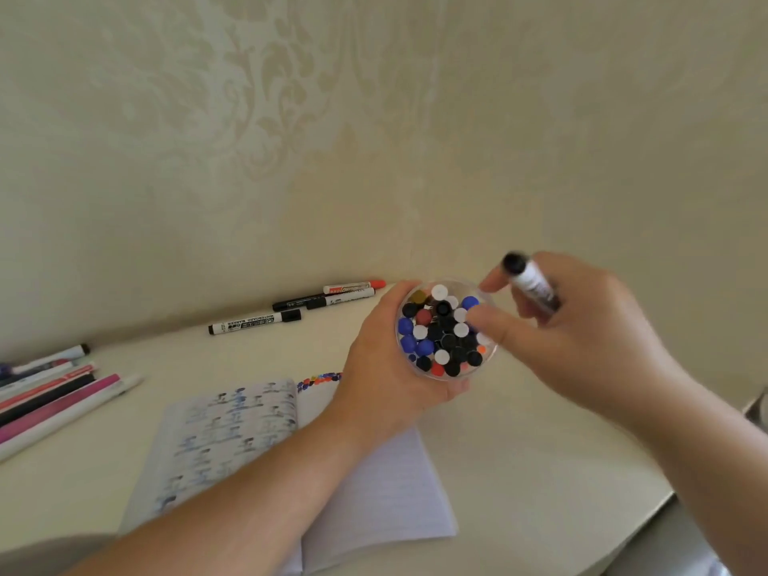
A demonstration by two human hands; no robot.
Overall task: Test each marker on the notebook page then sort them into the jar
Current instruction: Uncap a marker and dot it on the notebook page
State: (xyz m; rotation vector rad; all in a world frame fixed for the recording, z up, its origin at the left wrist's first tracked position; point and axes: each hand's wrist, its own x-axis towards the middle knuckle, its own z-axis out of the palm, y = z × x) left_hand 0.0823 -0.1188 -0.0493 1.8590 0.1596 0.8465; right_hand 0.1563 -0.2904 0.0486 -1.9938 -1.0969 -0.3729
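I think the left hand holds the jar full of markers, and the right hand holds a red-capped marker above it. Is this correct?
Not quite. The head view shows the left hand holding the jar full of markers, but the marker in the right hand has a black cap, not a red one.

Pale tabletop (519, 471) meets damask-patterned cream wall (332, 118); grey object (758, 403) at right edge, unclear.

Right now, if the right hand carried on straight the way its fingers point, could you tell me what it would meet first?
Most likely the jar. The right hand, gripping a black-capped marker, points its fingers left, over the jar's open rim, which the left hand holds. Its index fingertip already seems above the packed caps, though depth is unclear.
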